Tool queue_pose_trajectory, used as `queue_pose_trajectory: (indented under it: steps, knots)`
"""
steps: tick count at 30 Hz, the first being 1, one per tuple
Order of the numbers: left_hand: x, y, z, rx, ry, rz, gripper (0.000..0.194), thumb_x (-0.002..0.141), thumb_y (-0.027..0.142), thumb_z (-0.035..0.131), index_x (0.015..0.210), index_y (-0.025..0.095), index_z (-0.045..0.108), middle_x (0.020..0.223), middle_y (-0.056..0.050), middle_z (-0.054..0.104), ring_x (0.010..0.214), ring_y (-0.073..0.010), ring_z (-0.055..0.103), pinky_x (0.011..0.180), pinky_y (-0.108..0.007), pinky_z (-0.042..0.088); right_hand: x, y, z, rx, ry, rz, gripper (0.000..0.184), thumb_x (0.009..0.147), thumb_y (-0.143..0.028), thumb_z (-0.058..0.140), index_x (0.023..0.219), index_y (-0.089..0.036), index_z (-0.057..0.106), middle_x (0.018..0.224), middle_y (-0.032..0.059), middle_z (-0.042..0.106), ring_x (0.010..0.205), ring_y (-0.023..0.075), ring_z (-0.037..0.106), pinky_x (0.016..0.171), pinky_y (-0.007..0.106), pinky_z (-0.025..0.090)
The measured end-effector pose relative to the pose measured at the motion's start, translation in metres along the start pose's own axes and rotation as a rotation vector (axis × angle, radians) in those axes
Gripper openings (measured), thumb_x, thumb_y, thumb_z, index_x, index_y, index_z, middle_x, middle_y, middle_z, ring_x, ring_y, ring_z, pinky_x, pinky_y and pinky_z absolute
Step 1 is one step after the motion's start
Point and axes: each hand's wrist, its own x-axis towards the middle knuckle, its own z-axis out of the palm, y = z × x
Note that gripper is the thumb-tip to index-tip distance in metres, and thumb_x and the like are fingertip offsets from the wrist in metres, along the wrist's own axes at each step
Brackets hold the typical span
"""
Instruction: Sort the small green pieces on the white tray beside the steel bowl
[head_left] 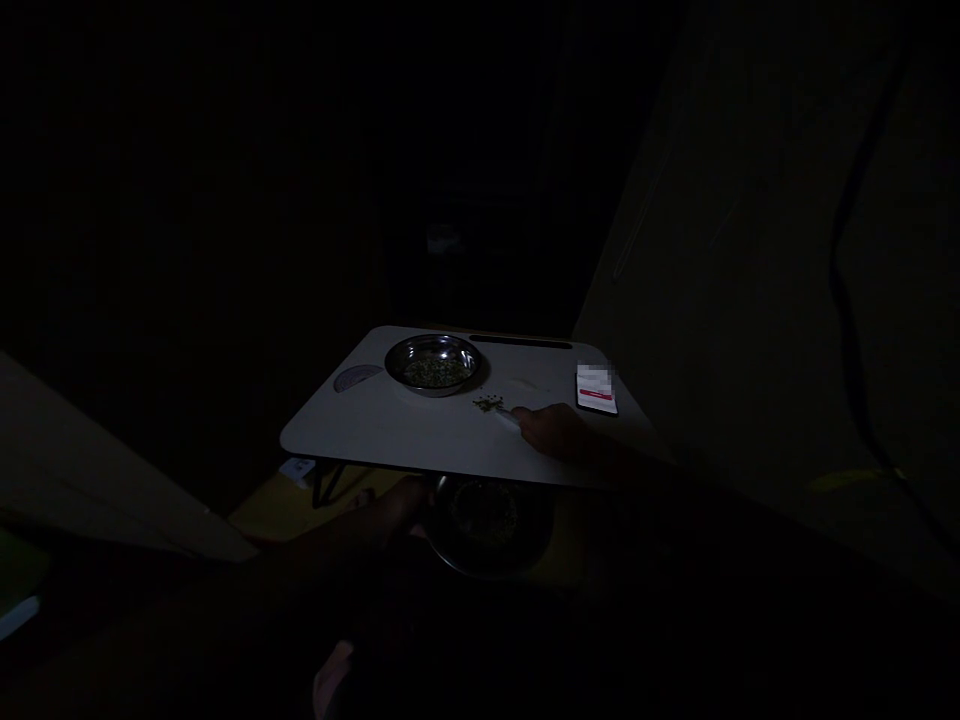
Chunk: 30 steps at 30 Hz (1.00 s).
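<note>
The right hand (559,430) is over the right half of the table (390,438), nearer the front edge than the back, its grip clenched on a small pale tool (508,418) whose end meets a loose patch of grains (489,404). These lie near the table's middle, a few strays behind them. The left hand (407,502) is below the front edge, grasping the left rim of a dark pan (466,568); how its fingers wrap is too dim to tell. More grains lie inside the pan, which sits partly under the front edge.

A steel bowl (433,390) stands upright toward the back edge, left of the patch and apart from it, with greenish grains over its bottom. Left of the bowl, by the left edge, is a printed mark (358,378). A phone (596,392), screen lit, lies by the right edge near the back right corner. A dark slot (521,342) runs along the back edge.
</note>
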Motion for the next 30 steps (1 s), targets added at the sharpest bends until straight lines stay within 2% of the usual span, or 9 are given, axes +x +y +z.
queue_pose_trajectory:
  steps: [7,13,18,24,30]
  knots:
    - [-0.006,0.004,0.003,0.055,0.072,-0.017,0.007,0.059,0.017,0.046,0.060,0.014,0.053,0.045,-0.002,0.052,0.046,-0.0149,0.049,0.045,-0.025,0.035,0.006,0.001,0.001,-0.016,-0.019,0.017,0.036,0.080,-0.023,0.027,0.111,-0.012,0.042,0.074,0.0114,0.061,0.061,0.0178,0.055,0.054,0.028,0.034]
    - [-0.004,-0.001,-0.003,0.057,0.075,0.021,0.007,0.059,0.016,0.047,0.059,0.014,0.053,0.043,-0.001,0.050,0.044,-0.0141,0.047,0.045,-0.025,0.034,0.007,0.000,0.000,0.002,0.007,0.010,0.035,0.079,-0.025,0.027,0.107,-0.013,0.045,0.073,0.0097,0.062,0.063,0.0186,0.056,0.053,0.028,0.035]
    - [-0.004,-0.002,-0.006,0.026,0.060,0.032,0.009,0.059,0.017,0.048,0.064,0.014,0.054,0.048,-0.002,0.053,0.050,-0.0161,0.052,0.046,-0.024,0.035,0.010,-0.010,0.000,0.011,0.036,-0.030,0.037,0.079,-0.027,0.027,0.111,-0.014,0.043,0.073,0.0092,0.062,0.063,0.0178,0.056,0.054,0.026,0.034]
    - [-0.004,0.000,-0.004,0.042,0.123,-0.022,0.009,0.058,0.016,0.048,0.063,0.013,0.054,0.048,-0.003,0.054,0.048,-0.0166,0.052,0.045,-0.025,0.036,0.014,-0.015,-0.003,0.001,0.028,-0.040,0.039,0.079,-0.026,0.027,0.112,-0.014,0.043,0.073,0.0091,0.062,0.062,0.0178,0.056,0.054,0.027,0.034]
    - [-0.005,0.000,-0.004,0.009,0.064,-0.007,0.012,0.058,0.016,0.049,0.067,0.013,0.055,0.049,-0.003,0.055,0.050,-0.0173,0.052,0.046,-0.025,0.036,0.015,-0.010,0.001,-0.016,0.020,0.007,0.041,0.078,-0.026,0.029,0.116,-0.015,0.040,0.073,0.0090,0.063,0.060,0.0175,0.055,0.051,0.026,0.032]
